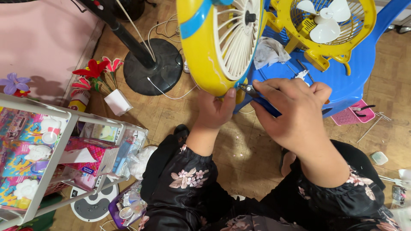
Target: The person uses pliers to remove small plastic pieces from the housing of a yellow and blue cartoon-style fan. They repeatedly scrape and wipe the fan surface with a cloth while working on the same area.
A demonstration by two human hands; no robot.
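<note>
Open tiled floor (239,149) is left between the two forearms, below the round yellow plastic fan housing with white grille (220,40). To the left, passage is narrowed by the black round fan stand base (152,66) and the white wire shelf rack (64,128). On the right, the way is blocked by the blue plastic chair (351,81), crowded by a second yellow fan part (329,25) and a grey rag (269,51).

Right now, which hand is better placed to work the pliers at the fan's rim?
The right hand: it already grips the blue-handled pliers, jaws at the yellow fan housing. The left hand is steadying the rim.
</note>
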